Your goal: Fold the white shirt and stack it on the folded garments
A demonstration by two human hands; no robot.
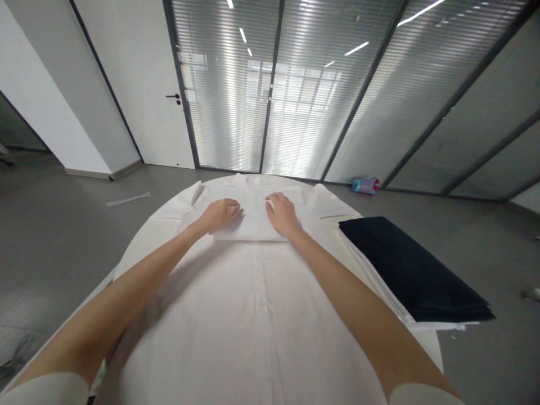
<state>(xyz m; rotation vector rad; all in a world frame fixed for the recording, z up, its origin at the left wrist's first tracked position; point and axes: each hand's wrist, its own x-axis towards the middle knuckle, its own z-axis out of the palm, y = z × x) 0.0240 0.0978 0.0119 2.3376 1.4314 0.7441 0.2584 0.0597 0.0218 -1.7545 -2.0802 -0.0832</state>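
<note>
While both hands [218, 215] [282, 214] press a white shirt [253, 315], folded navy fabric [409, 270] lies beside it.

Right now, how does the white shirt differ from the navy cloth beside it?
The shirt is white and lies spread out with its buttons showing, while the navy cloth is dark and folded into a compact stack. The left hand and right hand rest on the shirt; neither touches the cloth. Both lie on the white table.

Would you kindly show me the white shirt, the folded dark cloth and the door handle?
White shirt [261, 304], head view, on its button strip.
Folded dark cloth [405, 270], head view, on its top face.
Door handle [172, 96], head view, on the lever.
</note>
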